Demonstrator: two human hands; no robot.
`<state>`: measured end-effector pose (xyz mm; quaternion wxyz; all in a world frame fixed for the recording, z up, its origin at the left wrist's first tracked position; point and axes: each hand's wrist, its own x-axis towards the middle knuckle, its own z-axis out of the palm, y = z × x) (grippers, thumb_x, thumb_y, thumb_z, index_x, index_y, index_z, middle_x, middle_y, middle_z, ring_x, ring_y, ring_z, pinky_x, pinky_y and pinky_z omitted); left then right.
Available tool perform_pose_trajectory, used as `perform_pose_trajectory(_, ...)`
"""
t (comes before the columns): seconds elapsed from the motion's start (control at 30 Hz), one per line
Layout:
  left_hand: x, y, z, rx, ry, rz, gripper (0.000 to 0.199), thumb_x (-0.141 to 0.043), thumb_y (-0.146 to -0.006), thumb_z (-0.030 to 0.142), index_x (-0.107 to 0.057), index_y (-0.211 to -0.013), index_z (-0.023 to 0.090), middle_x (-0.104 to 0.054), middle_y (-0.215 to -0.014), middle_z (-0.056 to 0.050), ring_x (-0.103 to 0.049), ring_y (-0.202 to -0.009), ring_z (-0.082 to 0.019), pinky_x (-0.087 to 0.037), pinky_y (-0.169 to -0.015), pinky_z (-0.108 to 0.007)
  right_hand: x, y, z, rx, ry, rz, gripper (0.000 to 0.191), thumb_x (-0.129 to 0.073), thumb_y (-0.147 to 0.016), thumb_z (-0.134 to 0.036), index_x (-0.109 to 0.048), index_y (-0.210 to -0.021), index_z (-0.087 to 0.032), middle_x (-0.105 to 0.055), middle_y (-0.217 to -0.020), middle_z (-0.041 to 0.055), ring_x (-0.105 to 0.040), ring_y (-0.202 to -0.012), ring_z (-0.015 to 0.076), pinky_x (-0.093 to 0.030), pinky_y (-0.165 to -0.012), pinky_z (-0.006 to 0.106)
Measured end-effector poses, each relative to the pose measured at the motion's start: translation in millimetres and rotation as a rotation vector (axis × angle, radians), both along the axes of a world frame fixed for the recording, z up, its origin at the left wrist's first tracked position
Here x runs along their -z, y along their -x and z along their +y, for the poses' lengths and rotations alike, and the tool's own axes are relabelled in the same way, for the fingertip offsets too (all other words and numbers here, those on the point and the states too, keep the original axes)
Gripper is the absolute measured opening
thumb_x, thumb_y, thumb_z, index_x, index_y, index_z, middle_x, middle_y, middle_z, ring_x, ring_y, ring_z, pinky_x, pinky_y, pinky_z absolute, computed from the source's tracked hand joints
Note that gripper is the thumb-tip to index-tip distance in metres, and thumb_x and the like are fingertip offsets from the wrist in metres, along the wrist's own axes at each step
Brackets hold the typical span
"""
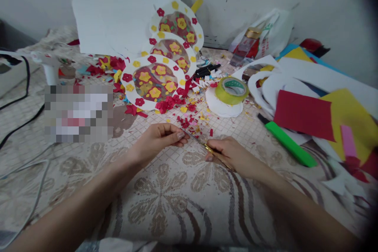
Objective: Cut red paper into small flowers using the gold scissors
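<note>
Two bare hands work at a cloth-covered worktop (161,195), on the near side of a yellow tape roll (228,97). The right hand (227,151), in front of the roll, has its fingers wrapped around the handles of gold-handled scissors (209,148). The left hand (165,136), to the roll's near left, pinches its fingers together at the blade tips; whatever they pinch is too small to make out. Red paper scraps (189,121) litter the cloth left of the roll, near three flower-trimmed ovals (153,82), while a red sheet (304,114) lies to its right. The step in hand appears to be fine snipping; the next move would call for a steady pinch, fingertips clear of the blades, and short, controlled cuts.
</note>
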<state>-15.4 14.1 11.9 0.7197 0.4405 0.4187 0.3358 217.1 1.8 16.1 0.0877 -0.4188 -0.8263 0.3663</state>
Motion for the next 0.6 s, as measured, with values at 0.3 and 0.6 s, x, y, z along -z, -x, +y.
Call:
perform_pose_trajectory(0.3, -1.4, -7, -5, 0.003, 0.079, -0.057, 0.013, -0.069, -0.073, 0.023, -0.065, -0.078, 0.011, -0.069, -0.079, -0.004, -0.061, -0.069, -0.009, -0.047, -0.07, -0.023, -2.4, 11, -8, 0.391, 0.339, 0.441, 0.044, -0.05, -0.077, -0.061, -0.049, -0.076, -0.018, -0.048, -0.056, -0.0041, -0.037, -0.043, 0.0079, -0.032, -0.042, 0.021)
perform_pose_trajectory(0.6, 3.8, -15, -14, 0.018, 0.21, -0.149, 0.011, -0.068, -0.075, 0.021, -0.064, -0.078, 0.011, -0.069, -0.077, -0.003, -0.062, -0.07, -0.009, -0.047, -0.073, -0.023, -3.4, 26, -19, 0.433, 0.225, 0.653, 0.018, -0.058, -0.082, -0.035, -0.048, -0.09, -0.021, -0.065, -0.105, 0.0067, -0.054, -0.062, 0.0104, -0.046, -0.059, 0.025)
